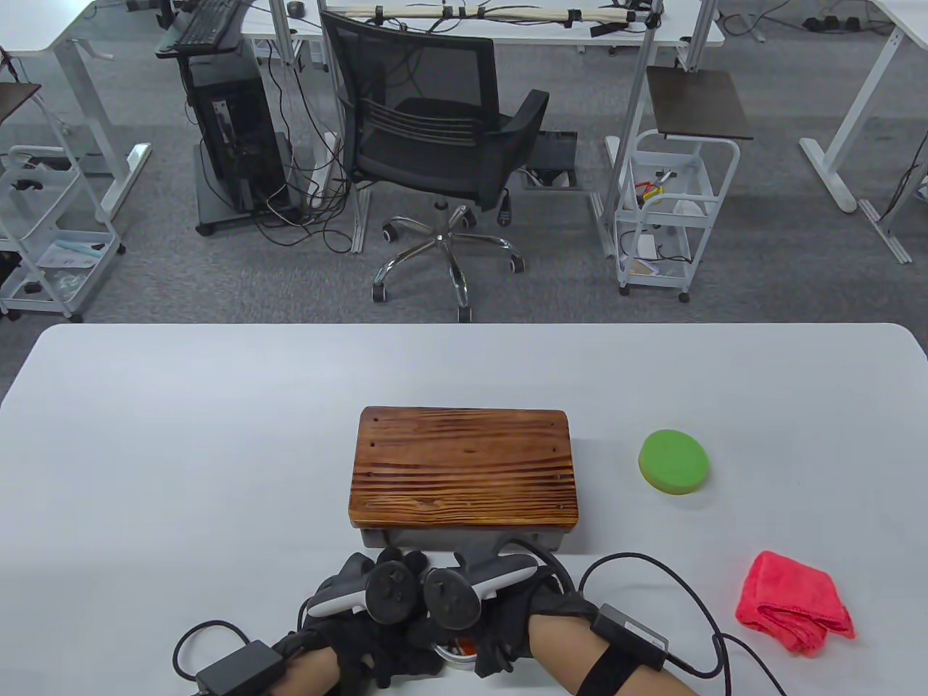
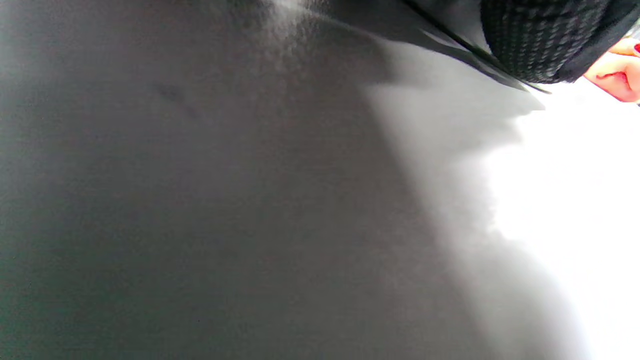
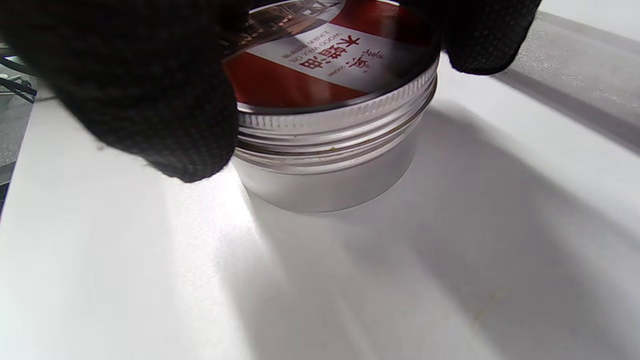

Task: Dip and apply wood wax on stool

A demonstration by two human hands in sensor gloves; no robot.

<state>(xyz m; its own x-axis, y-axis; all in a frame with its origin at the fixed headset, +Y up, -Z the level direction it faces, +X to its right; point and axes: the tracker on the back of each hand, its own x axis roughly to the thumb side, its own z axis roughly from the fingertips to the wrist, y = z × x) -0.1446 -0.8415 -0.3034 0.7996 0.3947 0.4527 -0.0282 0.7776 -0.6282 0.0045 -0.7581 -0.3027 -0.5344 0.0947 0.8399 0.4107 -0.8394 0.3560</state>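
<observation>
The wooden stool stands at the table's middle, its striped brown top bare. Just in front of it, at the near edge, both gloved hands meet over a round metal wax tin. In the right wrist view the tin sits on the table with its red and white labelled lid on. My right hand grips the lid's rim, its fingers curled on both sides. My left hand curls against the tin's left side; its contact is mostly hidden. The left wrist view shows only a gloved finger and shadowed tabletop.
A green round sponge lies right of the stool. A folded red cloth lies near the front right. Glove cables loop over the table beside both wrists. An office chair stands beyond the far edge.
</observation>
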